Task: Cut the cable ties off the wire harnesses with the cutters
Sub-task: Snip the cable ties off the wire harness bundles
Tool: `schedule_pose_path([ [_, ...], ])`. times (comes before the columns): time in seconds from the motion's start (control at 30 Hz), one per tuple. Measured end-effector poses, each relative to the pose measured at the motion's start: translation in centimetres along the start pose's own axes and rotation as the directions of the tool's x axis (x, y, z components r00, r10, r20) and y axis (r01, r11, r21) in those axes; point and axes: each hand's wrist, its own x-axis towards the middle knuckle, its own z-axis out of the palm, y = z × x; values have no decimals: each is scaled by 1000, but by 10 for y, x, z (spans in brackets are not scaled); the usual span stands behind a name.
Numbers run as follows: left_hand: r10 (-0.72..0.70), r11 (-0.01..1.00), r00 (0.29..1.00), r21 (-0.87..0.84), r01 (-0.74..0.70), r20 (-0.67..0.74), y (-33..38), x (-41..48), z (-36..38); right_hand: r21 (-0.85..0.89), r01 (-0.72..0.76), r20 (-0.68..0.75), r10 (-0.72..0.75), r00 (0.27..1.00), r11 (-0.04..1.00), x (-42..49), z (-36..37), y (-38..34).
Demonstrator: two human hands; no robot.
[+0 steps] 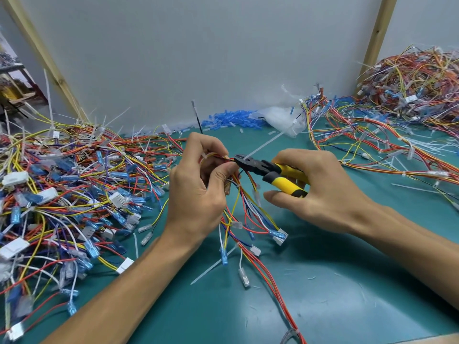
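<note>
My left hand (198, 184) grips a wire harness (244, 209) of red, yellow, blue and white wires, held up over the teal table. My right hand (320, 189) holds the yellow-and-black cutters (270, 171). Their black jaws sit at a white cable tie (263, 145) on the bundle just right of my left fingers. The tie's long tail sticks up and to the right. The harness's loose ends with blue and white connectors hang down toward me.
A big heap of harnesses (62, 194) covers the table's left side. Another heap (409, 95) lies at the back right, with strands trailing forward. Blue connectors (231, 120) and a plastic bag (280, 119) sit by the grey back wall. Cut ties (213, 266) lie on the teal mat (323, 294).
</note>
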Motion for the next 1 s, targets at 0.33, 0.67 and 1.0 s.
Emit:
schedule_pose_path([
  [0.33, -3, 999, 999, -33, 5, 54, 1, -1, 0, 106, -175, 68, 168, 983, 979, -2, -1, -4],
  [0.67, 5, 998, 998, -70, 0, 66, 6, -1, -1, 93, -186, -54, 191, 980, 978, -2, -1, -8],
  [1.0, 16, 1000, 1000, -18, -15, 7, 1, -2, 0, 138, -204, 4, 206, 979, 969, -4, 8, -9],
])
